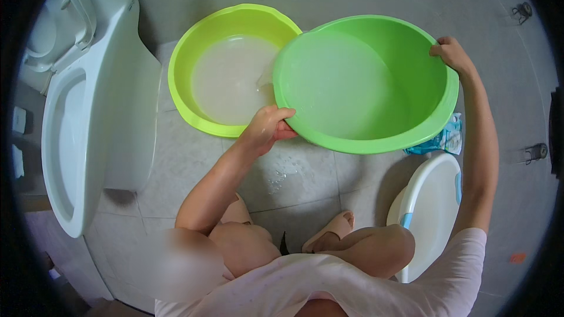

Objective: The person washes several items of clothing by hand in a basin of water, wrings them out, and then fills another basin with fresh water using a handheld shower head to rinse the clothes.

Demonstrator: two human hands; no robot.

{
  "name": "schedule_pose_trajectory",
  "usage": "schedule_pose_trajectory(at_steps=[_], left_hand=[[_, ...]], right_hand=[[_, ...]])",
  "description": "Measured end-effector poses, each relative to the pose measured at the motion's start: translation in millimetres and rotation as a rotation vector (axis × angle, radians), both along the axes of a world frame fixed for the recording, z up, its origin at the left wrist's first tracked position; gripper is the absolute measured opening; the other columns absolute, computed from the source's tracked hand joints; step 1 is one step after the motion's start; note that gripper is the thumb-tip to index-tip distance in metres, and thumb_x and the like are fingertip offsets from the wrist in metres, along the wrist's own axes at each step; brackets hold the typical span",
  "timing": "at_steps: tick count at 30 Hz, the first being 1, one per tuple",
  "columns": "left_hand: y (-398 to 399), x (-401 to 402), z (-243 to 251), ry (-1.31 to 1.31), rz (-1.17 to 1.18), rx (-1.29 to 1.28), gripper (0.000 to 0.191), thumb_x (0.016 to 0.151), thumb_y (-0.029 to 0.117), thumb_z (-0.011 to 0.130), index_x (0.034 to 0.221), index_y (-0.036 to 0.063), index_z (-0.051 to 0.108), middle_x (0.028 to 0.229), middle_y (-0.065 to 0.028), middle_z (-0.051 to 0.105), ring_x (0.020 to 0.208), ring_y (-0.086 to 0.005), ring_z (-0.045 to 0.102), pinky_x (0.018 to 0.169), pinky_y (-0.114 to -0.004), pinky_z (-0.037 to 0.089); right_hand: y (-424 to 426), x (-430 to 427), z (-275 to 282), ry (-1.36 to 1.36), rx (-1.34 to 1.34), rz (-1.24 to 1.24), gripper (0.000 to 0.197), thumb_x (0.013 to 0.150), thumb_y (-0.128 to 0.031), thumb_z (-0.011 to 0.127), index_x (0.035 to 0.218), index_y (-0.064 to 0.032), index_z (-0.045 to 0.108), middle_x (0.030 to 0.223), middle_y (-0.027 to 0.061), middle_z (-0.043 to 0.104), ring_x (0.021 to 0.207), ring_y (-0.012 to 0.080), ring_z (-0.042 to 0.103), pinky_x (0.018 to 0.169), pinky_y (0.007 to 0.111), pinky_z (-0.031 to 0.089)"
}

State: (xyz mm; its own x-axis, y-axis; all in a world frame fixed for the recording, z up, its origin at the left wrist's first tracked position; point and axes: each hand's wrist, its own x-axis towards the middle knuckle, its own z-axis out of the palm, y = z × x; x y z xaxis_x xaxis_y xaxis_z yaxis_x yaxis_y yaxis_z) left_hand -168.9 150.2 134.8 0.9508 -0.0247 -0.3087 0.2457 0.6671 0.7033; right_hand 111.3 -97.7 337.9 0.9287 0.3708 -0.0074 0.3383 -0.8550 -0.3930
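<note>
A green plastic basin (423,83) is tilted to the left, its left rim over the right side of a yellow-green plastic basin (178,92). Cloudy liquid lies in both, and some runs from the green basin's left rim into the yellow-green one. My left hand (269,128) grips the green basin's near left rim, with the thumb on top. At its far right rim, my right hand (450,54) is closed on the edge. The yellow-green basin stands on the tiled floor.
A white toilet (128,97) stands at left. Near my right knee a white basin with blue parts (412,185) leans on its side, beside a blue and white plastic packet (445,138). Water with bubbles (278,175) wets the floor tiles before my feet.
</note>
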Motion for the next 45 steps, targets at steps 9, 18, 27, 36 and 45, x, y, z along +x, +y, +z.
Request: schedule_pose_trajectory(at_steps=[9,18,27,36,45], left_hand=[[12,2,-11,0.021,0.051,-0.149,0.032,0.085,0.014,0.043,0.107,-0.0097,0.048,0.104,-0.0172,0.058,0.093,-0.0232,0.059,0.086,-0.036,0.046],[9,13,-27,0.076,0.088,-0.284,0.036,0.085,0.015,0.04,0.114,-0.0057,0.043,0.109,-0.0143,0.056,0.099,-0.0222,0.056,0.091,-0.037,0.042],[2,19,-26,0.091,0.058,-0.053,0.037,0.082,0.018,0.044,0.113,-0.0021,0.045,0.104,-0.0133,0.057,0.092,-0.0223,0.059,0.083,-0.038,0.048],[6,43,34,-0.082,0.151,0.443,0.034,0.078,0.015,0.05,0.109,0.0002,0.046,0.089,-0.0069,0.06,0.07,-0.0124,0.06,0.06,-0.025,0.05],[18,59,59,-0.115,0.129,0.421,0.03,0.081,0.013,0.048,0.106,-0.0018,0.049,0.088,-0.0082,0.06,0.072,-0.0123,0.06,0.061,-0.023,0.051]], right_hand=[[57,20,20,0.017,-0.107,0.084,0.023,0.062,-0.013,0.057,0.073,0.0082,0.06,0.063,0.0119,0.058,0.052,0.0199,0.055,0.05,0.032,0.044],[112,19,41,-0.004,-0.259,0.147,0.034,0.063,-0.016,0.056,0.085,0.0101,0.058,0.069,0.0136,0.059,0.06,0.0218,0.058,0.058,0.032,0.046],[29,-13,6,-0.165,-0.007,0.107,0.032,0.069,-0.017,0.056,0.086,0.0093,0.06,0.069,0.0141,0.058,0.059,0.0202,0.055,0.056,0.032,0.044],[-107,-26,-143,-0.063,0.706,-0.091,0.022,0.081,-0.015,0.054,0.09,0.0042,0.056,0.076,0.0044,0.057,0.066,0.0099,0.052,0.059,0.022,0.041],[-109,-24,-119,0.116,0.692,-0.237,0.016,0.078,-0.014,0.055,0.08,0.0016,0.059,0.068,0.0027,0.057,0.057,0.0095,0.052,0.053,0.022,0.041]])
